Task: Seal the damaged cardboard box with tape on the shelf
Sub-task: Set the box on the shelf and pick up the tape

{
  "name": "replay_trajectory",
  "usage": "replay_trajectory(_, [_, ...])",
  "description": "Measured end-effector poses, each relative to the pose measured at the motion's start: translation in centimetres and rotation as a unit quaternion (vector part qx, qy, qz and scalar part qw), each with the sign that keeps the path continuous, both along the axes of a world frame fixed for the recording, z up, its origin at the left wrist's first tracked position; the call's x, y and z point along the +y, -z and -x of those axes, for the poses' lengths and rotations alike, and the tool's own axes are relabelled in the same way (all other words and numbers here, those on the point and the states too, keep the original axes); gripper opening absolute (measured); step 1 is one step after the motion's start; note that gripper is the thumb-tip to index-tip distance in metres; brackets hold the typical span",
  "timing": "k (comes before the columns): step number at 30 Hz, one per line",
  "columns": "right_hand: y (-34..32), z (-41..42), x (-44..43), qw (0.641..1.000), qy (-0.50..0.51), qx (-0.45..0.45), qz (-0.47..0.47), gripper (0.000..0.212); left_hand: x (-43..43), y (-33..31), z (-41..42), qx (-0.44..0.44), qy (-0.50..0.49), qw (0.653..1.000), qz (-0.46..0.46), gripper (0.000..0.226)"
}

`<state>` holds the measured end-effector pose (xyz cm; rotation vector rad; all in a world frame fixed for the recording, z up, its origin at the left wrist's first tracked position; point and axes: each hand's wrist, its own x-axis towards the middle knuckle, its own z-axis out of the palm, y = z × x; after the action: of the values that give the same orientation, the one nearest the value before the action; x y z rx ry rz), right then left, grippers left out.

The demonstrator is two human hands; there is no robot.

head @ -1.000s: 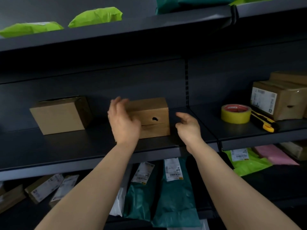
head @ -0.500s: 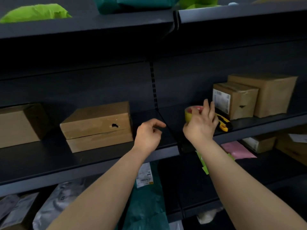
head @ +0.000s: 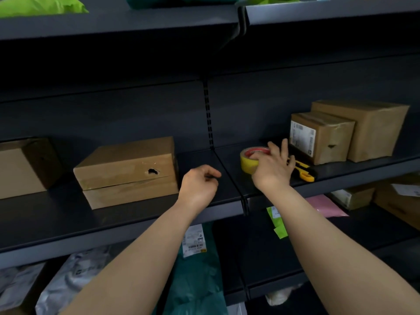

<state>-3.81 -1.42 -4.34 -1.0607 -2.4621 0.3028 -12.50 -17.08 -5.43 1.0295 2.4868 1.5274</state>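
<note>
A flat brown cardboard box [head: 127, 169] with a ragged hole in its front lies on the dark shelf [head: 68, 219], left of centre. A yellow tape roll [head: 246, 164] with a red core lies flat on the shelf section to the right. My right hand [head: 272, 169] rests on the roll's right side, thumb across its top and fingers straight and spread. My left hand [head: 198, 187] hovers loosely curled over the shelf between box and roll, holding nothing.
A yellow and black utility knife [head: 305, 173] lies just right of the tape. Behind it stand a labelled box [head: 327, 142] with a dent and a bigger box [head: 372, 128]. Another box [head: 20, 169] stands at far left. Mailer bags fill the shelves below and above.
The view has swung right. My left hand let go of the damaged box and drew back; my right hand reached across to the tape roll and now touches it.
</note>
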Motion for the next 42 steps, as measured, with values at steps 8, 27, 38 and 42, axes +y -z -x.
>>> replay_trajectory(8, [-0.1,-1.4,-1.2,1.000,-0.016,-0.015,-0.007,0.096,4.0,-0.7,-0.4,0.158,0.062,0.984,0.059,0.033])
replay_trajectory(27, [0.4,-3.7,-0.6,0.932,-0.079,0.263,0.236,0.016,6.2,-4.5,-2.9,0.173,-0.049,0.962,0.203,0.078])
replay_trajectory(38, [0.3,-2.9,-3.8,0.830,-0.132,0.391,0.374,0.005,4.7,-6.1,-2.3,-0.013,0.010,0.999,0.031,0.009])
replay_trajectory(42, [0.4,-3.1,-1.5,0.856,0.011,0.407,0.319,0.010,3.3,-6.0,-1.5,0.043,-0.041,0.994,0.095,0.003])
